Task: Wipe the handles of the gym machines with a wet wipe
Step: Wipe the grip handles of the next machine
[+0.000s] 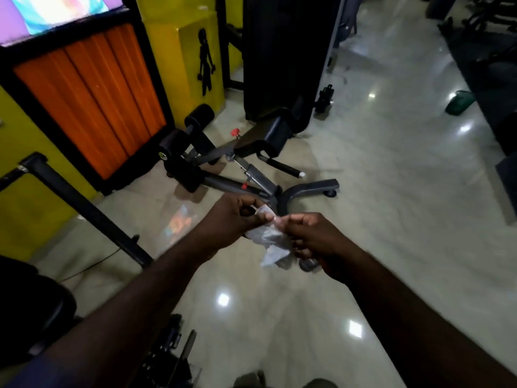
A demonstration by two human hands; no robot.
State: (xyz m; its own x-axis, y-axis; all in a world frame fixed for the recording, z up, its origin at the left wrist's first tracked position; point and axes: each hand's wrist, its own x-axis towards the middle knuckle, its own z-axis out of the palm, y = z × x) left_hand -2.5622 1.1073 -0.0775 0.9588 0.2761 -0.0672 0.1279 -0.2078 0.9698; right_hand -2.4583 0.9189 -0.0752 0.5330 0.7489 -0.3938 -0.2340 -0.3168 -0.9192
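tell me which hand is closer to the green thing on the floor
Right. The green object lies on the floor far ahead to the right; the right hand holds the wet wipe on that side, the left hand holds its other end, farther off.

no words, numbers or brand names can be read anywhere here. the one clear sign is a black silhouette figure (pixel 205 61) on the front of the yellow pillar (pixel 187 79): a standing person, seemingly with a weight in each lowered hand (a pictogram, with no lettering beside it). the end cap of a foam roller (pixel 174 141) on the bench (pixel 251 138) carries a small round yellowish emblem (pixel 163 156), too small to make out. the screen (pixel 56 9) at the top left shows only blurred colour.
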